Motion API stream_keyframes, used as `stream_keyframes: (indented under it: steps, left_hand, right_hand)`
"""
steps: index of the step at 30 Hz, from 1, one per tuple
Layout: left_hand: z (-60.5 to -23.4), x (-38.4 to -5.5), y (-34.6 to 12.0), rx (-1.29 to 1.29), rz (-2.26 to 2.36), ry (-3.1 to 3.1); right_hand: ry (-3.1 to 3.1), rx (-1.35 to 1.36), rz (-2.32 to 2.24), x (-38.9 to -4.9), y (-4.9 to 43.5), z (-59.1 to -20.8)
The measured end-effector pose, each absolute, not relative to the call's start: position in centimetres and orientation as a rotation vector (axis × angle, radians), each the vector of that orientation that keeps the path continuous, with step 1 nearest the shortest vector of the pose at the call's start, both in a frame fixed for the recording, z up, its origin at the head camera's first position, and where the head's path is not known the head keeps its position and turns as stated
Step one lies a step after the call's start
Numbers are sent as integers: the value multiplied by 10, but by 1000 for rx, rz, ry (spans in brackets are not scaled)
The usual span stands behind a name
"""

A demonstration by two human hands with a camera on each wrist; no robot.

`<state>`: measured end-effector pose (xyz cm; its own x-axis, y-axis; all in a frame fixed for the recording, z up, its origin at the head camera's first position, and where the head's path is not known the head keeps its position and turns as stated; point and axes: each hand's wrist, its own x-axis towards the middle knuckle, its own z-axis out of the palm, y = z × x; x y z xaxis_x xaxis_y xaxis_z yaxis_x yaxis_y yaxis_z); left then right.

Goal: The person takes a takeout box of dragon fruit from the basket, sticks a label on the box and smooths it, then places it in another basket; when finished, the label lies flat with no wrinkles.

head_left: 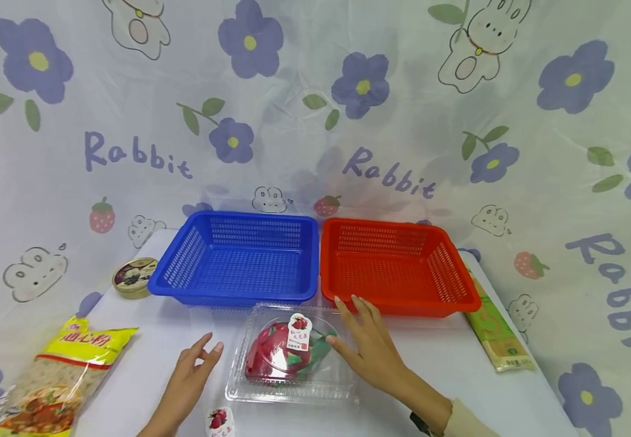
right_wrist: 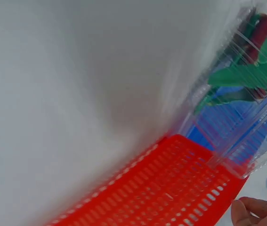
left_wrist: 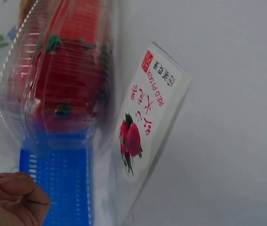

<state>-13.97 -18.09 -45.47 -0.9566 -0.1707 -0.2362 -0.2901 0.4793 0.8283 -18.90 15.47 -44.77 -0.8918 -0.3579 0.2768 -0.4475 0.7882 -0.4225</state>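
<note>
A clear plastic clamshell box (head_left: 236, 385) stands closed on the white table, with a red dragon fruit with green leaf tips (head_left: 263, 358) inside. A white dragon-fruit label (head_left: 298, 334) is on its lid. My right hand (head_left: 375, 355) is at the box's right side with fingers spread; whether it touches the lid I cannot tell. Left of the box, my left hand (head_left: 187, 379) hovers apart from it, fingers loosely bent and holding nothing. Below the box lies another such label (left_wrist: 147, 108), printed RED PITAYA, large in the left wrist view.
Behind the box stand a blue basket (head_left: 233, 300) and a red basket (head_left: 397, 306), side by side. A round tin (head_left: 134, 279) and a yellow-topped food bag (head_left: 59, 382) lie at left. At right lies a green noodle packet (head_left: 498, 334), near the table edge.
</note>
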Motion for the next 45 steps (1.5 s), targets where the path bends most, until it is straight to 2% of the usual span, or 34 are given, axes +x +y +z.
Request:
stream_keyframes:
  steps: [7, 12, 30, 45]
  left_hand:
    - [-457, -147, -163, -133, 1582, 2536]
    - [-457, -151, -161, -40, 1511, 2563]
    - [-467, -148, -162, 72, 1105, 2670]
    - [-475, -143, -157, 157, 1015, 2717]
  right_hand:
    - [-2849, 504, 824, -173, 168, -454]
    - [-2894, 504, 802, -162, 177, -456]
    - [-3124, 631, 863, -145, 180, -474]
    - [-3224, 607, 1056, -146, 175, -477]
